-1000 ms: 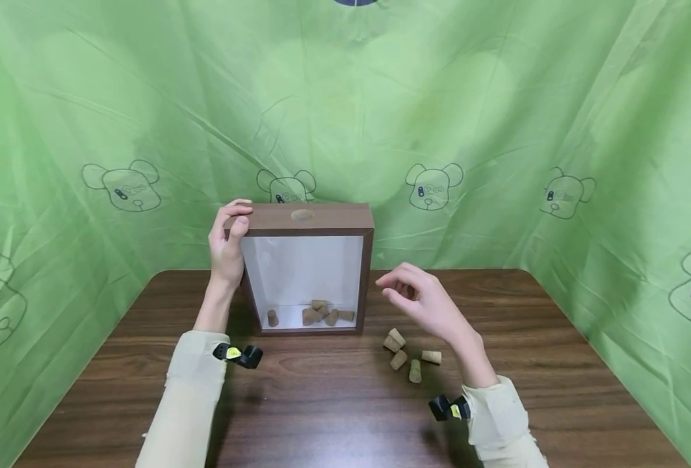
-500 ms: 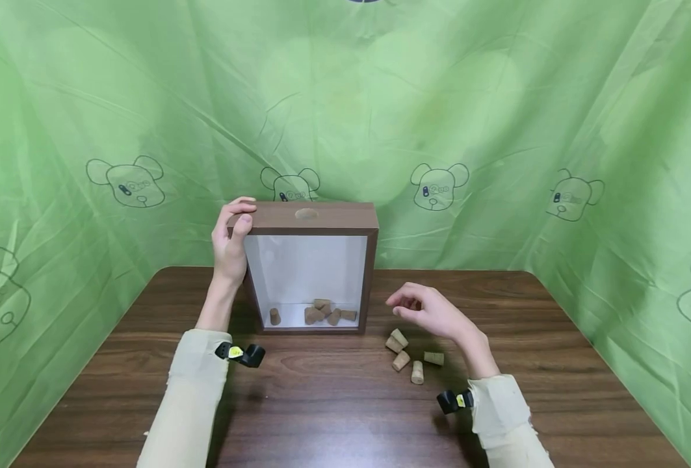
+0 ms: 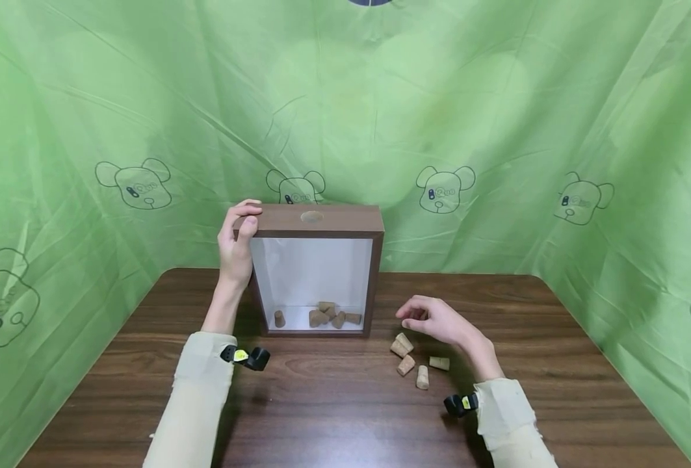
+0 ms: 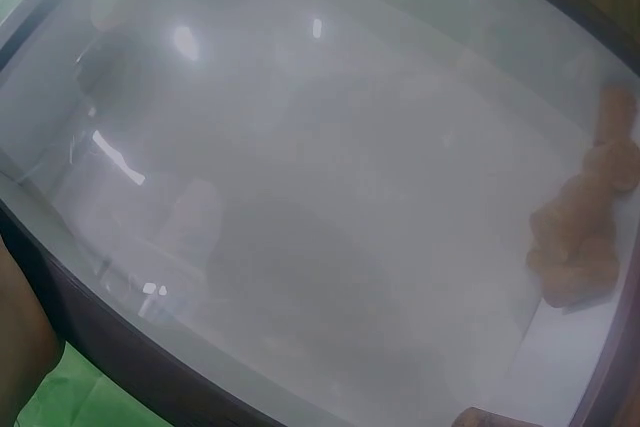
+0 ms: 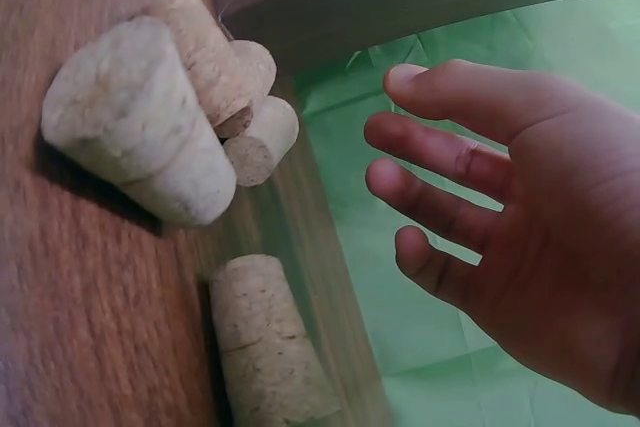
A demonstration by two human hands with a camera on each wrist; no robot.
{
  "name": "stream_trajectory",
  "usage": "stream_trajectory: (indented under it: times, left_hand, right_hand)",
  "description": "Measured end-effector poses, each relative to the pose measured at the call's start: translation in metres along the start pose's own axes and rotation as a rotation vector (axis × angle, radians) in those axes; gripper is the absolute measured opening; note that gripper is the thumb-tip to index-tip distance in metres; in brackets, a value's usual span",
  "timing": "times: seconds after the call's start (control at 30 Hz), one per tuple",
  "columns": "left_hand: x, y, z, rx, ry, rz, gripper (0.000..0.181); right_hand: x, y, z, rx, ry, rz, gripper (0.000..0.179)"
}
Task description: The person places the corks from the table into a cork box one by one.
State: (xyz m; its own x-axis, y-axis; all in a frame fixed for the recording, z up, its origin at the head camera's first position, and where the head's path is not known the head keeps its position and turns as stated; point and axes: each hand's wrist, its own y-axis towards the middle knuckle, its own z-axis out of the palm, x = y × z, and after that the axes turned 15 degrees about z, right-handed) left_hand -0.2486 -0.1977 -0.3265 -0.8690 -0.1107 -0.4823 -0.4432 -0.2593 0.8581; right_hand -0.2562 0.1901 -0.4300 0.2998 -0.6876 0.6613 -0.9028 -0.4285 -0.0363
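Where box (image 3: 345, 220) stands, corks (image 3: 318, 317) inside, loose corks (image 3: 405, 365) beside

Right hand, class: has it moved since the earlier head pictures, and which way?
Yes: against the table, the right hand is now lower, nearer the loose corks.

The brown box (image 3: 345, 220) stands upright, with a see-through front, a white inside and a round spot on top. Inside the box, one small tan cork (image 3: 279, 318) stands near its left wall, and a little pile of corks (image 3: 318, 318) sits toward its right wall. Five loose corks (image 3: 405, 365) are outside, just right of the box.
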Motion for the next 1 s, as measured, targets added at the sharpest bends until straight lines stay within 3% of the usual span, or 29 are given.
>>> stream_trajectory:
  times: [0.47, 0.77, 1.0]
  left_hand:
    - [0.000, -0.001, -0.001, -0.001, 0.016, 0.004, 0.040]
    - [0.030, -0.006, -0.007, 0.011, 0.003, 0.003, 0.036]
    - [0.029, -0.003, -0.009, 0.002, -0.005, 0.006, 0.038]
  right_hand:
    - [-0.018, 0.004, 0.007, 0.093, -0.009, 0.048, 0.022]
    - [-0.024, 0.000, 0.015, 0.209, 0.005, 0.116, 0.026]
    - [-0.014, 0.003, 0.012, 0.212, -0.007, 0.097, 0.013]
